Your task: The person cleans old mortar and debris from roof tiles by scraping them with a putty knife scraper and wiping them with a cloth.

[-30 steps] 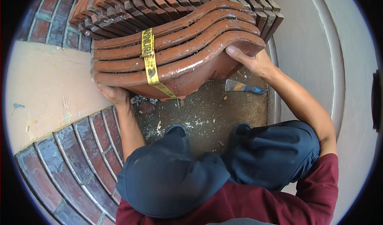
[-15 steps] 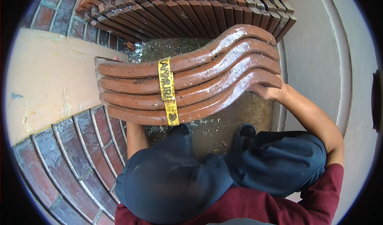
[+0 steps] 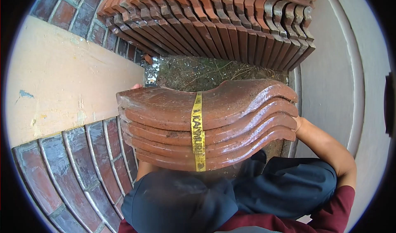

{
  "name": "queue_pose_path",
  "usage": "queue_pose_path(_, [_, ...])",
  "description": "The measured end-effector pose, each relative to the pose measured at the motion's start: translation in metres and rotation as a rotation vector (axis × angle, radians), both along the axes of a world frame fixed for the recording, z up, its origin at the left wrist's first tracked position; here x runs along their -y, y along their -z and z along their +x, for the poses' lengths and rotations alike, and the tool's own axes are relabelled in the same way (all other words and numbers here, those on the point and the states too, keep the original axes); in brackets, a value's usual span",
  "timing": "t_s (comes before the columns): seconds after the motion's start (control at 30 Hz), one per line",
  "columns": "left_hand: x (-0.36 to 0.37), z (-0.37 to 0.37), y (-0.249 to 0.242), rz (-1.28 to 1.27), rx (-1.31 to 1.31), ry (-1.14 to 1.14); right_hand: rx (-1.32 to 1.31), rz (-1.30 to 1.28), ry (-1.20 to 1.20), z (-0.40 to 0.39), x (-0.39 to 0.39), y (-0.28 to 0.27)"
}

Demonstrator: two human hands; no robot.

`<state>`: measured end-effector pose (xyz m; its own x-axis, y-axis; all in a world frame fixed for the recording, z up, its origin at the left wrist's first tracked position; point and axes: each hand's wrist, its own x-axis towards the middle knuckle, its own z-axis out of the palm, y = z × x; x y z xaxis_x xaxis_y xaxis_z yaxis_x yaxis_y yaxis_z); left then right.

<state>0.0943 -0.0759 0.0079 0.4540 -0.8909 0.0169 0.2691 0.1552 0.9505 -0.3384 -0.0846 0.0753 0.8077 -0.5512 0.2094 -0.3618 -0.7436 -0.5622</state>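
Note:
Both hands hold a bundle of clay roof tiles [image 3: 165, 113] in front of my knees. Several wavy, reddish-brown tiles lie one on another, bound by a yellow strap [image 3: 198, 130] with dark lettering. The top tile's broad face is turned partly up. At the bundle's left end, my left hand [image 3: 137, 86] shows only fingertips over the far edge; the rest is behind the tiles. My right hand [image 3: 298, 125] grips the right end, its fingers mostly hidden by the tiles.
Ahead, a long row of similar tiles [image 3: 214, 35] stands on edge. A brick wall [image 3: 70, 167] and beige panel [image 3: 74, 80] are on the left, a grey wall [image 3: 330, 68] on the right. Small broken bits [image 3: 147, 59] lie on the dirty floor [image 3: 185, 72].
The bundle has come closer to my body and slightly right, tipping so its top face now shows. Both hands keep hold of it. The view has shifted, bringing more of the standing row into sight.

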Motion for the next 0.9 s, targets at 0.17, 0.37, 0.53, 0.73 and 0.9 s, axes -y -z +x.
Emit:
queue_pose_path(0.17, [0.001, 0.000, 0.001, 0.014, -0.025, 0.032, -0.226, 0.036, 0.020, -0.007, -0.010, 0.002])
queue_pose_path(0.37, [0.005, -0.005, 0.000, 0.027, -0.050, 0.063, -0.151, 0.018, 0.053, 0.000, -0.009, -0.007])
queue_pose_path(0.53, [0.006, -0.007, -0.002, 0.038, -0.069, 0.076, -0.123, 0.029, 0.075, 0.003, -0.003, -0.009])
queue_pose_path(0.73, [0.006, -0.012, -0.005, 0.055, -0.081, 0.092, -0.080, 0.070, 0.133, 0.009, 0.008, 0.003])
queue_pose_path(0.9, [0.012, -0.008, -0.002, 0.061, -0.116, 0.101, -0.043, 0.099, 0.195, 0.013, 0.018, 0.020])
